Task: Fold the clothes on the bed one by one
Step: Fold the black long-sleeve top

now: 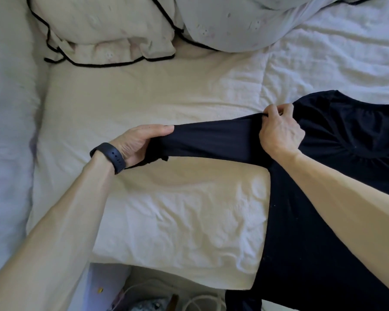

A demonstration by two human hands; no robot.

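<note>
Between the two grips, the sleeve of one dark long-sleeved top (pixel 323 176) is pulled taut over the bed (pixel 166 97). Left hand (pixel 142 144) is clamped on the cuff and right hand (pixel 279 131) pinches the shoulder seam. I'd say folding has barely begun. One garment visible, no folded pile, two pillows (pixel 103 30) beyond.

Home bedroom, bed (pixel 144 97), piped pillow (pixel 103 25)
</note>
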